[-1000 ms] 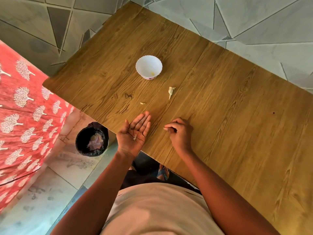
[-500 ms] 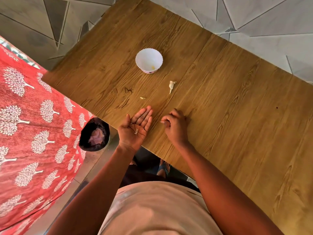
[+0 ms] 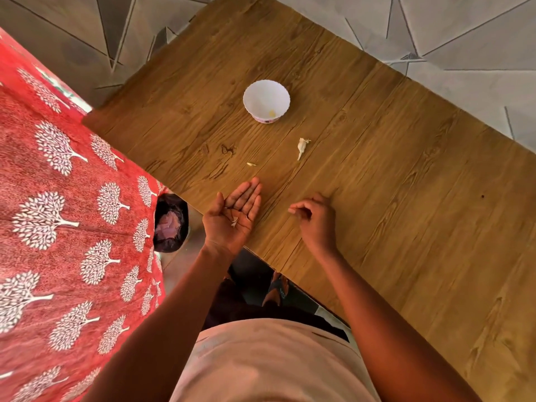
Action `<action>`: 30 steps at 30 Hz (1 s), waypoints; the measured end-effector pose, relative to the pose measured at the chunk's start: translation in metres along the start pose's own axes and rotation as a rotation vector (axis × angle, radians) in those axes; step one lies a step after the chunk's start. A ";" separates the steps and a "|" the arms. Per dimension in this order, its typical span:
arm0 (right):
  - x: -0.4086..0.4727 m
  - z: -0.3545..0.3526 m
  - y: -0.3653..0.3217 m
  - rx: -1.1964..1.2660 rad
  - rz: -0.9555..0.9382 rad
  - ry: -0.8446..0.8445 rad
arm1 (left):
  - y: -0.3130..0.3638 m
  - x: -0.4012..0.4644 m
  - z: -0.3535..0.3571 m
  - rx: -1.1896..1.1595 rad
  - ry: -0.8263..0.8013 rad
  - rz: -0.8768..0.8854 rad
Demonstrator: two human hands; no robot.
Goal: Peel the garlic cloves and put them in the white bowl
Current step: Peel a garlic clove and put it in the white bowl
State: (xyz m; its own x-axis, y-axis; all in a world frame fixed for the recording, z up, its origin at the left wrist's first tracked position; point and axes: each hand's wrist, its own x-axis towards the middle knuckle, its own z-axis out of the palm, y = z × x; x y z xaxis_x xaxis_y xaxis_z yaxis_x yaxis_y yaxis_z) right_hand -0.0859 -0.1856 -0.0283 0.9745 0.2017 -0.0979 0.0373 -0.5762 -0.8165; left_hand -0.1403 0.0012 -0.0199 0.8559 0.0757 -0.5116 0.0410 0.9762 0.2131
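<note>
We held our left hand [image 3: 232, 217] flat, palm up, with bits of garlic skin [image 3: 234, 221] on it; our right hand [image 3: 314, 219] curled beside it, apart, seemingly pinching a scrap. Beyond our fingertips lay an unpeeled garlic clove [image 3: 301, 146], then the white bowl [image 3: 266, 100].

Standing upright on the desk [image 3: 406, 198]: white bowl [image 3: 266, 100], scalloped at the rim, holding one pale yellow peeled clove [image 3: 272, 112]. Lying just beside it, nearer the person: unpeeled garlic clove [image 3: 301, 145], papery tip pointing back.

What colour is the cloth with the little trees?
Red cloth with white trees, seen in the head view.
</note>
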 end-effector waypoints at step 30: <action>-0.015 0.259 -0.163 0.051 -0.216 -0.371 | 0.211 -0.058 -0.176 -0.264 0.185 0.200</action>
State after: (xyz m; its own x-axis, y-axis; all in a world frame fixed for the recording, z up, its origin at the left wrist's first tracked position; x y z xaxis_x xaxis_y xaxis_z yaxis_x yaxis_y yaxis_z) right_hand -0.1644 0.1105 -0.0416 0.7999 0.5896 -0.1123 0.2112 -0.4517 -0.8668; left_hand -0.2720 0.2391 -0.0919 0.7247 0.2824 -0.6286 -0.2730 0.9552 0.1144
